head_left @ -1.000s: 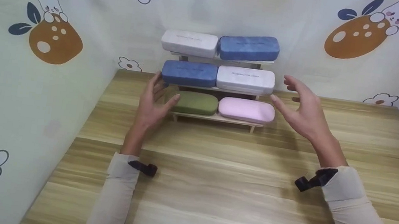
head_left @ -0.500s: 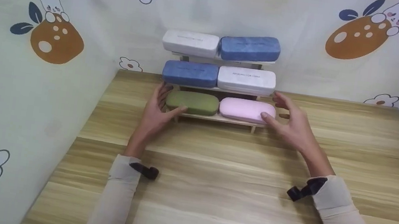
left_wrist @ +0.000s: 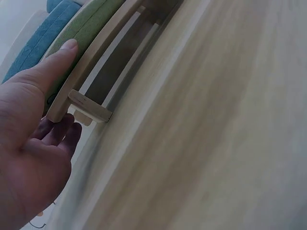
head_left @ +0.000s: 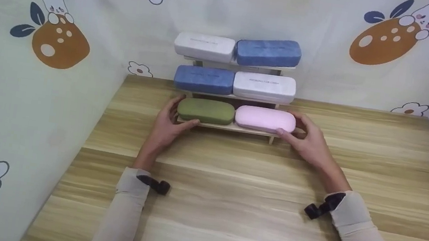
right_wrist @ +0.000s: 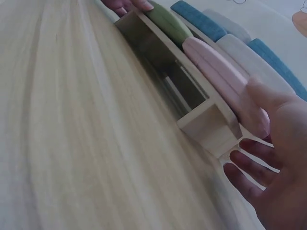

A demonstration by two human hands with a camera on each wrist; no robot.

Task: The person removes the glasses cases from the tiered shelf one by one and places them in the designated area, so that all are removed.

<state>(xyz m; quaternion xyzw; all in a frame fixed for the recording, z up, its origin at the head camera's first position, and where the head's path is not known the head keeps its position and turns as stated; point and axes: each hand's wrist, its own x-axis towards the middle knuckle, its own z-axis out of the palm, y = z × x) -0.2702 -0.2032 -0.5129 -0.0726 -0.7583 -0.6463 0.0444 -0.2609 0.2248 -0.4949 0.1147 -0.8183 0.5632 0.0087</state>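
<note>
A green glasses case (head_left: 206,111) and a pink glasses case (head_left: 265,119) lie end to end on the lowest step of a wooden rack (head_left: 234,127). My left hand (head_left: 167,122) holds the green case's outer end, the thumb along its front and the fingers around the side, partly hidden. At the opposite end, my right hand (head_left: 311,145) grips the pink case, thumb on its lower front edge. In the left wrist view the thumb (left_wrist: 57,60) lies on the green case, with the other fingertips close beside the rack's end. The right wrist view shows curled fingers (right_wrist: 254,163) near the rack's side.
On the middle step sit a blue case (head_left: 204,79) and a white case (head_left: 264,86). The top step bears another white case (head_left: 204,46) and a blue one (head_left: 269,52), slightly angled. A patterned backdrop (head_left: 334,28) rises behind the wood-grain table (head_left: 224,204).
My right hand has come down and left from beside the middle step to the pink case. My left hand has lowered slightly and closed in on the green case. The cases look unmoved.
</note>
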